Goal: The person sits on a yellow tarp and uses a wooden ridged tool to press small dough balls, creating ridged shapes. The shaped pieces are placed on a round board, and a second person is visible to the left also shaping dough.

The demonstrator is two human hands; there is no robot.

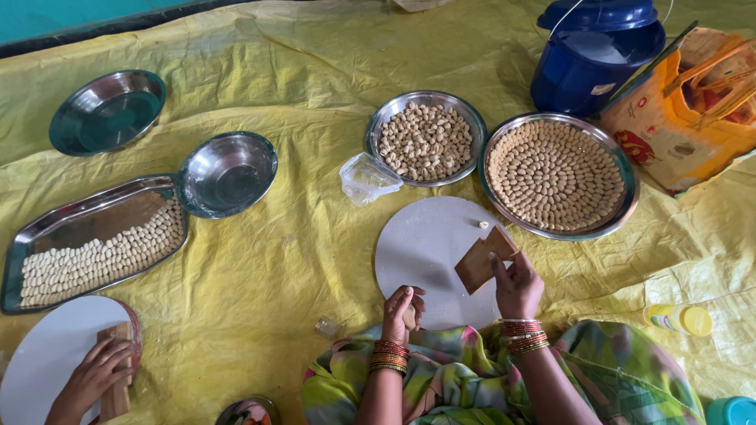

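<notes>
Head view: right hand [517, 287] fingers [499, 267] closed on a wooden block [482, 258] tilted above the round white board [429, 252]; left hand [403, 311] fingers curled around a dough lump [410, 316] at the board's near edge.

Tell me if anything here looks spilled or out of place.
Mostly tidy. One small dough piece lies alone on the round white board, apart from the filled round tray. A crumpled clear plastic bag sits loose on the yellow sheet.

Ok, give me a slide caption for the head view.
Left hand holds dough, right hand a wooden press, over a round board.
</notes>
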